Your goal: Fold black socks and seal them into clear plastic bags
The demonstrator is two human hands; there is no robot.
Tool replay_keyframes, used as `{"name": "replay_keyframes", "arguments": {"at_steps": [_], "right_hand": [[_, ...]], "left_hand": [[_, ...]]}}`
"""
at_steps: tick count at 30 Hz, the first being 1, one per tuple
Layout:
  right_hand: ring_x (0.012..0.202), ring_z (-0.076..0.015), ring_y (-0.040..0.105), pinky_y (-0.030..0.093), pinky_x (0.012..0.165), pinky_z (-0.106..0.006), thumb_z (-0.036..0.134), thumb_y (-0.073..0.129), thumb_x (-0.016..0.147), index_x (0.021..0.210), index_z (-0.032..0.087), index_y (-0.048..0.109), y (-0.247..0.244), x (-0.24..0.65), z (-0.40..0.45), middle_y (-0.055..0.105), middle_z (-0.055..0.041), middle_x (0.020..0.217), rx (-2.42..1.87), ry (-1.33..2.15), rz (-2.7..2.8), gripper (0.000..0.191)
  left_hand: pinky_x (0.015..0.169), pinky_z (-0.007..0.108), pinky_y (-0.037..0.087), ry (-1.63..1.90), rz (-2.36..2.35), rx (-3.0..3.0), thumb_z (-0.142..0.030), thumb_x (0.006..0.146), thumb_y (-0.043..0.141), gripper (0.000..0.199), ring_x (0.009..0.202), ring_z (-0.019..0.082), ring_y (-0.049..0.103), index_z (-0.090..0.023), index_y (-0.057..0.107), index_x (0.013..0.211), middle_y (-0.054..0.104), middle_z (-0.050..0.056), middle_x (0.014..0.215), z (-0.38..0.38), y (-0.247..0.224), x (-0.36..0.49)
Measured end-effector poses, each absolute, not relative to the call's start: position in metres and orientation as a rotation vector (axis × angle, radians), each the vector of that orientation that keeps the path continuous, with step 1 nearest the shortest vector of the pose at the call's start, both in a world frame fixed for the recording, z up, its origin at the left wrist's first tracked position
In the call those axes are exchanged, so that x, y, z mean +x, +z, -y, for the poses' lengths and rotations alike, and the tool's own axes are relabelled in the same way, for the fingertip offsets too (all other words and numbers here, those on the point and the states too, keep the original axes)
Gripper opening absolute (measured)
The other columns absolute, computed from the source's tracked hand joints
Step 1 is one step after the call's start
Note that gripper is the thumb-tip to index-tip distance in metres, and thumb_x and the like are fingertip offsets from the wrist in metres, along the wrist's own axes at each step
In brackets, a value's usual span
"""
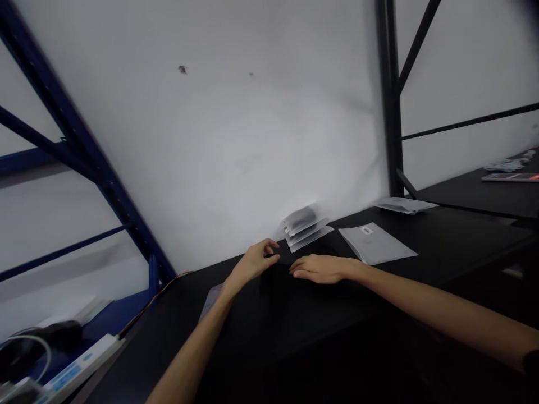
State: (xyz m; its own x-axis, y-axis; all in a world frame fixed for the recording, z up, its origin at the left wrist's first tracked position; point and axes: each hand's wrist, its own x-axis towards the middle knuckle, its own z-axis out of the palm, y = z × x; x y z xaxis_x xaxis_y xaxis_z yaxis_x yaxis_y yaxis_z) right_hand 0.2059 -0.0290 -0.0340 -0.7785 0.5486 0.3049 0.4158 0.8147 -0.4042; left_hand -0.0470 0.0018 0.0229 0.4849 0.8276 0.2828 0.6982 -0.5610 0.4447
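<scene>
My left hand (257, 261) is over the black tabletop (261, 325), fingers curved and thumb apart, with nothing visible in it. Opposite it, a short gap away, my right hand (319, 269) lies low and palm down with its fingers stretched out. Whether anything dark lies between the hands against the black surface, I cannot tell. Just beyond them, a stack of translucent zip bags (306, 224) with dark contents leans near the wall. A flat frosted bag (374, 244) with a small white label lies behind my right forearm.
Another translucent bag (405, 205) lies farther right. Partly under my left forearm is a flat greyish object (210, 300). A white power strip (80, 367) and cables are at lower left, beside a blue rack post (84, 146). A black post (391, 101) stands at right before the white wall.
</scene>
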Motion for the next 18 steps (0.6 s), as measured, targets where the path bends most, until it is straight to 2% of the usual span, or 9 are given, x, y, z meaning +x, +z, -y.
{"name": "replay_keyframes", "arguments": {"at_steps": [3, 8, 10, 14, 18], "right_hand": [[0.13, -0.0265, 0.056, 0.039, 0.113, -0.043, 0.053, 0.032, 0.108, 0.136, 0.02, 0.065, -0.039, 0.211, 0.027, 0.063, -0.0103, 0.14, -0.738, 0.622, 2.54, 0.054], [0.113, -0.0253, 0.065, 0.048, 0.103, -0.04, 0.059, 0.035, 0.106, 0.124, 0.023, 0.073, -0.038, 0.218, 0.018, 0.073, -0.007, 0.121, -0.819, 0.807, 2.386, 0.056], [0.104, -0.0243, 0.068, 0.05, 0.098, -0.039, 0.059, 0.032, 0.106, 0.115, 0.022, 0.076, -0.037, 0.22, 0.015, 0.075, -0.0066, 0.11, -0.836, 0.724, 2.348, 0.058], [0.089, -0.0211, 0.067, 0.049, 0.091, -0.037, 0.052, 0.024, 0.109, 0.094, 0.02, 0.076, -0.033, 0.221, 0.017, 0.074, -0.0061, 0.094, -0.797, 0.406, 2.23, 0.063], [0.094, -0.02, 0.065, 0.047, 0.093, -0.035, 0.043, 0.026, 0.111, 0.098, 0.02, 0.075, -0.027, 0.219, 0.022, 0.073, -0.0054, 0.098, -0.624, 0.301, 2.256, 0.055]], "left_hand": [[0.072, 0.028, 0.045, 0.69, -1.158, 2.556, -0.035, 0.087, 0.064, 0.029, 0.08, 0.016, 0.06, -0.023, 0.068, 0.113, 0.065, 0.001, 0.092, 0.008, 0.009, -0.029], [0.079, 0.03, 0.047, 0.673, -0.978, 2.647, -0.03, 0.092, 0.059, 0.024, 0.09, 0.018, 0.063, -0.024, 0.064, 0.115, 0.068, 0.002, 0.099, 0.021, -0.007, -0.013], [0.08, 0.03, 0.047, 0.589, -0.918, 2.646, -0.03, 0.094, 0.057, 0.026, 0.089, 0.018, 0.063, -0.024, 0.061, 0.119, 0.068, 0.002, 0.101, 0.026, -0.012, -0.01], [0.082, 0.032, 0.048, 0.511, -0.888, 2.554, -0.033, 0.101, 0.045, 0.042, 0.086, 0.018, 0.064, -0.027, 0.044, 0.143, 0.069, 0.003, 0.101, 0.029, -0.013, -0.012], [0.095, 0.038, 0.048, 0.491, -0.854, 2.402, -0.044, 0.105, 0.041, 0.047, 0.098, 0.02, 0.065, -0.027, 0.041, 0.148, 0.07, 0.004, 0.105, 0.022, -0.013, -0.021]]}}
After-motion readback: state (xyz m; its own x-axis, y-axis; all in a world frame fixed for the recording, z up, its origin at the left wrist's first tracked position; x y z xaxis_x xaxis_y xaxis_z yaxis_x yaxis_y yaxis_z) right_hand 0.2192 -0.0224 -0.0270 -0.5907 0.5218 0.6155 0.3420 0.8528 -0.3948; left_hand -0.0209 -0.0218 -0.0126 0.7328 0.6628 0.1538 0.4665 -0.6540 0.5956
